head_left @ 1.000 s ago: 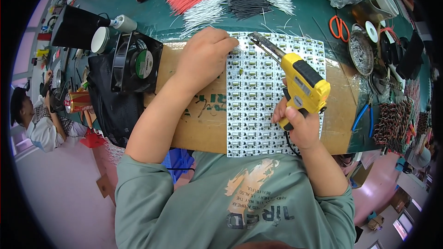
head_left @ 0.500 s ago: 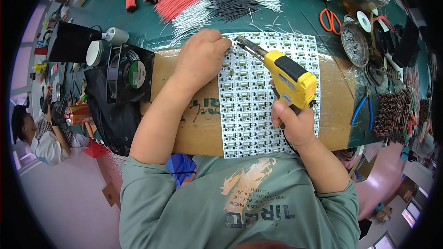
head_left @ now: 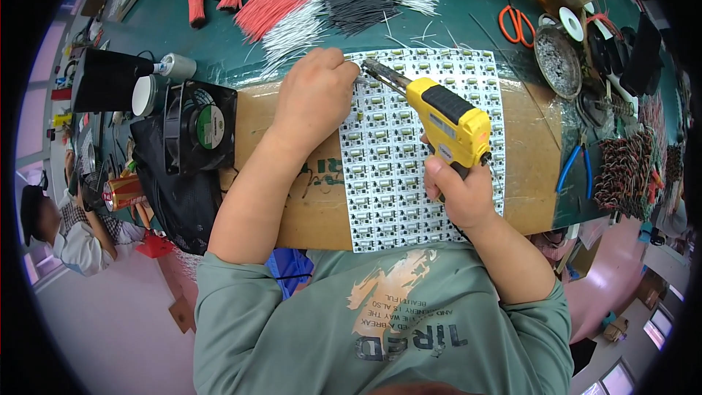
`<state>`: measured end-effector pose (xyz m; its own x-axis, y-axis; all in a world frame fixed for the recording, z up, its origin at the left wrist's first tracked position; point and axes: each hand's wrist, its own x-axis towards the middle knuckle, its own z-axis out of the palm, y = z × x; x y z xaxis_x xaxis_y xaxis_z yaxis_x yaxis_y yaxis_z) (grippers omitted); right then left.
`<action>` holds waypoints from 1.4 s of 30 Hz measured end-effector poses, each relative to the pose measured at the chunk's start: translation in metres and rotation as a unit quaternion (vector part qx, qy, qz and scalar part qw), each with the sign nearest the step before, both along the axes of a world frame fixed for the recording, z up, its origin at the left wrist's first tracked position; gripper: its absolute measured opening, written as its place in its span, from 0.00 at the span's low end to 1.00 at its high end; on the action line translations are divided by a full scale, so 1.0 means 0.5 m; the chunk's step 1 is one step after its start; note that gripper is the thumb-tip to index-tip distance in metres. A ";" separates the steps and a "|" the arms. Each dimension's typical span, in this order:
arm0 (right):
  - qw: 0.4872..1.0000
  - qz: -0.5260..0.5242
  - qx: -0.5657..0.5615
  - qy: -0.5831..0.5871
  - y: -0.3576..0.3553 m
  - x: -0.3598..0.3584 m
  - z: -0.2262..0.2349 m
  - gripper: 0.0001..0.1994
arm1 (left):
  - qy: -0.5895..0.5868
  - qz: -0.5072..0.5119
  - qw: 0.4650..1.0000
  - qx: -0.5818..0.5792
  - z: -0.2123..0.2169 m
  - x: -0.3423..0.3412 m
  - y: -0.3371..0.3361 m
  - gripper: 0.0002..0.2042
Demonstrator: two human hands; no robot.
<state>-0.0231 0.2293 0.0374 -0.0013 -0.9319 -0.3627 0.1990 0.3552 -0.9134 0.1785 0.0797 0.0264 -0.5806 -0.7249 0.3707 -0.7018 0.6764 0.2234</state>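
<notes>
1. The right hand (head_left: 459,194) has its fingers wrapped around the yellow soldering gun (head_left: 442,117).
2. The left hand (head_left: 316,95) pinches something too small to tell beside the gun's tip.
3. The white circuit panel (head_left: 409,175) lies beneath both hands on the cardboard sheet (head_left: 285,175).

Electronics workshop: soldering gun (head_left: 446,121), circuit panel (head_left: 417,153), wire bundles (head_left: 322,7).

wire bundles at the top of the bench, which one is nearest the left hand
The white wire bundle, fanned just above the left hand; the red and black bundles lie farther up.
</notes>
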 end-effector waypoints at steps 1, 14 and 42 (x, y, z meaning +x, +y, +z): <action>1.000 0.005 -0.004 0.011 -0.001 0.000 0.000 0.16 | 0.000 0.001 1.000 -0.001 -0.001 -0.001 0.000 0.04; 0.999 0.007 -0.003 0.043 -0.002 -0.001 -0.004 0.17 | -0.015 0.006 1.000 0.021 0.005 0.000 -0.004 0.05; 0.999 0.006 -0.014 0.029 0.007 -0.006 -0.016 0.12 | -0.062 0.034 0.996 0.059 0.018 -0.020 -0.007 0.03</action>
